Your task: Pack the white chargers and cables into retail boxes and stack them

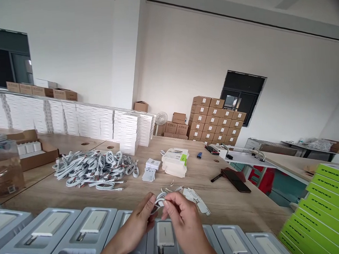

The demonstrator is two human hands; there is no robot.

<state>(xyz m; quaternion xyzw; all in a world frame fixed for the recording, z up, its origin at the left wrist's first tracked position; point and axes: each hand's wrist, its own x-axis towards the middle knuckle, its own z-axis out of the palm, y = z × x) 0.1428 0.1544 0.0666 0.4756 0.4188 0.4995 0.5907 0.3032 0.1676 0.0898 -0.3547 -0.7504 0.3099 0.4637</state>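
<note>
A coiled white cable (160, 199) is held between my two hands, above a row of grey trays. My left hand (143, 214) is closed round the coil's left side, thumb on top. My right hand (182, 212) pinches the coil's right side with thumb and forefinger. Just below them lies a grey plastic tray (152, 251) with a white charger (165, 234) in its upper recess. More such trays, each with a charger, stretch to both sides. Beyond my hands, white paper cut-outs (196, 200) lie on the table.
A heap of white cables (95, 169) lies at left, near a clear plastic jar (4, 166) and an open carton (38, 155). Small cards (149, 174), a stack of printed sleeves (175, 162) and a phone (236, 181) lie ahead. Green boxes (319, 210) are stacked at right.
</note>
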